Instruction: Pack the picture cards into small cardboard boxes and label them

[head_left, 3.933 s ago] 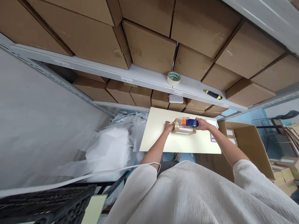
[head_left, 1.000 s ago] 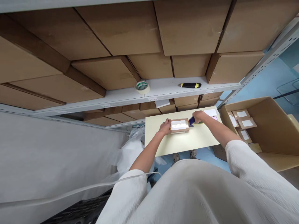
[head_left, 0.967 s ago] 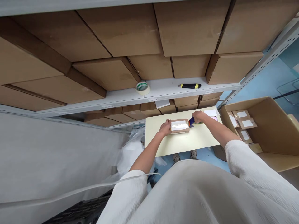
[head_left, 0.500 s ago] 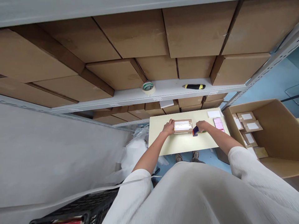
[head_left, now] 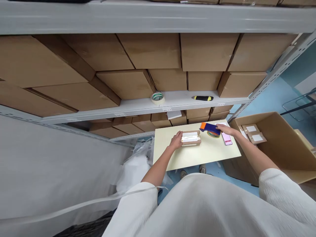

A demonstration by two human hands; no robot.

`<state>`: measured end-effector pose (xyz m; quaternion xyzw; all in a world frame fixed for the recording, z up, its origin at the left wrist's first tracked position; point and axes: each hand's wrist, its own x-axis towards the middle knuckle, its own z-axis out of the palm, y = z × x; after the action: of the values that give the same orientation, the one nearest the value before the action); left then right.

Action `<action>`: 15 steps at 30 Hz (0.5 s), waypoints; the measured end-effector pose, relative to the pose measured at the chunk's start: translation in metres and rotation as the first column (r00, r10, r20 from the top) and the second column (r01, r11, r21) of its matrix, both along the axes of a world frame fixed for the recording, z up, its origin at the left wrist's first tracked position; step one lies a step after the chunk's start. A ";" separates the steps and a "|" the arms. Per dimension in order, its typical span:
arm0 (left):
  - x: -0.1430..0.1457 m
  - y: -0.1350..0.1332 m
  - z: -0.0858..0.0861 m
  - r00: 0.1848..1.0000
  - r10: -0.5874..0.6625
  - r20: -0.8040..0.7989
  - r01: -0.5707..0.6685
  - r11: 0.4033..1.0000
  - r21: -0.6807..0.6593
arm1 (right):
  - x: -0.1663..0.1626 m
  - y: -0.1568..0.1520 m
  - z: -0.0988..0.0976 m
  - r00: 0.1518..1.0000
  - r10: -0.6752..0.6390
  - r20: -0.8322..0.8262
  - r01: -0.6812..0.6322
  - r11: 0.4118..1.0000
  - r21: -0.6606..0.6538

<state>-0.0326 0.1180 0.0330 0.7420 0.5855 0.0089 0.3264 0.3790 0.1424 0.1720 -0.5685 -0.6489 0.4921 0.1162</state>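
A small brown cardboard box (head_left: 191, 138) with a white label and shiny tape on top lies on a pale yellow table (head_left: 197, 154). My left hand (head_left: 176, 141) grips its left end, fingers curled round it. My right hand (head_left: 225, 130) holds a blue and orange tape dispenser (head_left: 209, 128) at the table's far right, a little apart from the box. A pink slip (head_left: 226, 139) lies on the table just under my right wrist.
A large open carton (head_left: 278, 144) with several small labelled boxes stands at the right. The shelf behind carries a tape roll (head_left: 157, 97), a black and yellow knife (head_left: 202, 98) and stacked brown cartons. White plastic wrap (head_left: 133, 168) lies heaped left of the table.
My right hand has lifted the tape dispenser off the box's right end and carried it away to the right. My left hand has stayed on the box.
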 end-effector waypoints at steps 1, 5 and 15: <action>0.000 0.000 -0.001 1.000 -0.002 0.012 0.002 1.000 0.007 | -0.012 0.005 0.012 0.999 0.033 -0.015 -0.032 0.997 0.069; 0.000 -0.002 -0.002 1.000 0.007 0.031 -0.008 1.000 0.015 | -0.074 0.028 0.058 0.982 0.185 0.040 -0.186 0.908 0.375; 0.005 -0.009 0.009 0.999 0.035 0.036 -0.035 0.999 -0.003 | -0.192 0.116 0.084 0.857 -0.009 0.515 -0.422 0.562 0.711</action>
<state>-0.0280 0.1086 0.0416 0.7310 0.5925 0.0272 0.3373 0.1871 0.2587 0.2557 -0.4700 -0.8712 0.0042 0.1414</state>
